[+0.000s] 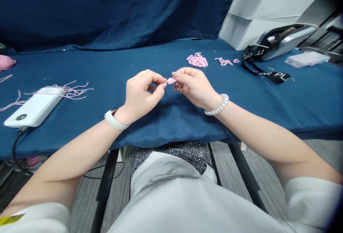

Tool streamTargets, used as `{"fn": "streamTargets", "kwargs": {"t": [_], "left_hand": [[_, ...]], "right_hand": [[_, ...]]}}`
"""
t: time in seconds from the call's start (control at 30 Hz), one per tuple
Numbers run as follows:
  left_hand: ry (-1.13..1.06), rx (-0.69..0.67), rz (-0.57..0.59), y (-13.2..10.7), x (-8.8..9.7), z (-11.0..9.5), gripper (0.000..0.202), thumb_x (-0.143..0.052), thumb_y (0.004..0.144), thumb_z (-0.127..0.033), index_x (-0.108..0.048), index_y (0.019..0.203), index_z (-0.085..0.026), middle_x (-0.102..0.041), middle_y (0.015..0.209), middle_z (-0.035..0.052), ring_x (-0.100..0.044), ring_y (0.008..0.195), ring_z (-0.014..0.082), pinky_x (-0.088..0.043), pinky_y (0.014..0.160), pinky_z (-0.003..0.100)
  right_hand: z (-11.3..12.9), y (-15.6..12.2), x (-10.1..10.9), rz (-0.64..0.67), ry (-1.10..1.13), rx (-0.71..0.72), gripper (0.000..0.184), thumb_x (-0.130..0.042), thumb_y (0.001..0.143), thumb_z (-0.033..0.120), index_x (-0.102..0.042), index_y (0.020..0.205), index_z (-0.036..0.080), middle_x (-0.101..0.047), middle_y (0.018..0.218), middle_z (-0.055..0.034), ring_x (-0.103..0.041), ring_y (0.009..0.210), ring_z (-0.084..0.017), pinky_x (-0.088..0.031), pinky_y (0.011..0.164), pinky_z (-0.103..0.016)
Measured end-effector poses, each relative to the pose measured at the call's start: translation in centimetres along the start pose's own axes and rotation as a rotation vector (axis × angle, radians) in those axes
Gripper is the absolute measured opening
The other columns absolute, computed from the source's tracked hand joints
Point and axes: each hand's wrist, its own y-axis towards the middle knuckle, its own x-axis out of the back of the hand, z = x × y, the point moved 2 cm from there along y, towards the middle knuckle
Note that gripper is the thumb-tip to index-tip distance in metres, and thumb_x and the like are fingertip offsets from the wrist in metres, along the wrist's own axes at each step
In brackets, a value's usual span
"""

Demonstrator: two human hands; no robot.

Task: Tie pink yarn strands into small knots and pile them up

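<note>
Between my two hands, over the front of the blue cloth, is a small pink piece of yarn work (pixel 171 81). My left hand (pixel 146 89) pinches its left end between thumb and forefinger. On the other side, my right hand (pixel 191 85) grips it with thumb and fingers, which partly cover it. Beyond my right hand lies a pile of small pink yarn loops (pixel 197 60). A few more pink yarn pieces (pixel 224 61) are scattered to the right of that pile.
A white power bank (pixel 37 108) with a black cable lies at left, with pink yarn strands (pixel 72 91) around it. A pink ball (pixel 6 62) is at the far left. At right are a bag (pixel 286 40) with a black strap, a clear case (pixel 307 59) and white boxes (pixel 257 8).
</note>
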Motion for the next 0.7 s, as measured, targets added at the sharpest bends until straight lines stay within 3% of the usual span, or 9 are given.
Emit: {"fn": "streamTargets", "kwargs": {"t": [0.17,0.4,0.53,0.7], "left_hand": [[0.0,0.041,-0.019,0.03,0.1,-0.08,0.004,-0.061,0.081,-0.018,-0.066,0.079,-0.018,-0.068,0.077,0.0011,-0.058,0.066,0.0107,-0.045,0.054,0.021],[0.024,-0.048,-0.044,-0.03,0.02,0.07,0.004,-0.061,0.081,-0.017,-0.063,0.077,-0.017,-0.067,0.075,-0.0005,-0.058,0.065,0.0092,-0.045,0.053,0.019],[0.051,-0.091,-0.033,-0.01,-0.01,0.12,0.005,-0.061,0.082,-0.017,-0.062,0.076,-0.017,-0.066,0.073,-0.0009,-0.057,0.063,0.0088,-0.044,0.054,0.02],[0.046,-0.11,-0.036,0.01,-0.04,0.15,0.005,-0.062,0.081,-0.015,-0.063,0.076,-0.017,-0.066,0.073,-0.0009,-0.057,0.063,0.0087,-0.043,0.053,0.02]], "right_hand": [[0.16,0.03,0.07,0.005,-0.029,0.016,0.033,-0.077,0.076,0.042,-0.059,0.069,0.016,-0.053,0.06,0.0034,-0.048,0.055,-0.006,-0.042,0.056,-0.019],[0.35,-0.21,-0.44,0.062,-0.033,-0.114,0.044,-0.072,0.075,0.057,-0.062,0.07,0.015,-0.056,0.064,0.0001,-0.049,0.057,-0.007,-0.045,0.056,-0.021],[0.34,-0.37,-0.4,0.097,-0.098,-0.053,0.042,-0.08,0.068,0.05,-0.059,0.065,0.014,-0.057,0.066,0.0007,-0.05,0.06,-0.007,-0.045,0.058,-0.02],[0.62,-0.32,-0.05,0.067,-0.173,0.031,0.035,-0.078,0.072,0.044,-0.061,0.064,0.014,-0.057,0.064,0.0008,-0.05,0.06,-0.007,-0.042,0.057,-0.021]]}}
